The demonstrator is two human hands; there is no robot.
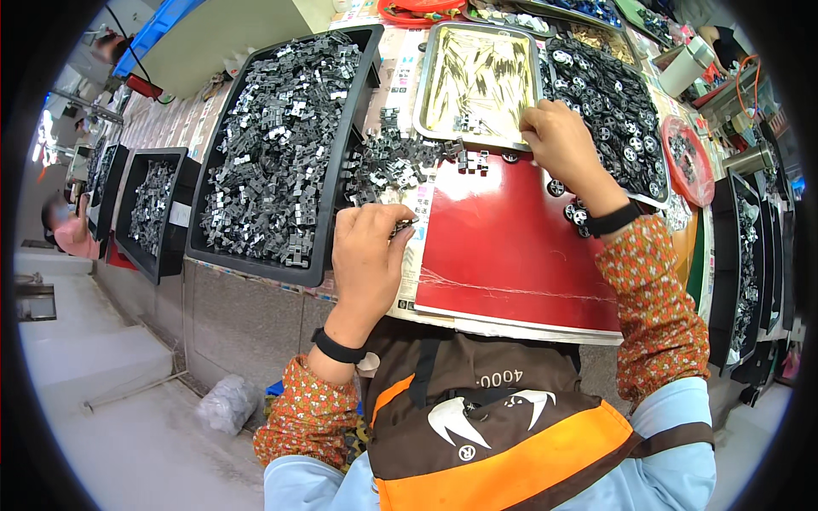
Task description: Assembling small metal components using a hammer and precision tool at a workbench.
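My left hand point(365, 255) is closed beside the large black bin, pinching a small dark part point(404, 225) between thumb and fingers. The bin point(317, 213) holds a heap of small black parts with silvery metal pieces. More of these parts point(388, 162) lie loose just beyond my left hand. My right hand point(567, 146) is at the near right corner of a metal tray point(423, 106) with thin gold-coloured pins. Its fingers are bent together, and what is in them is hidden. A few assembled pieces point(473, 162) sit along the tray's near edge.
A red board point(511, 247) lies before me. Right of the pin tray, another tray point(666, 194) holds many black wheels with silvery hubs; a few wheels point(577, 217) lie on the board. A red round dish point(700, 175) stands farther right. Another black bin point(177, 230) is at left.
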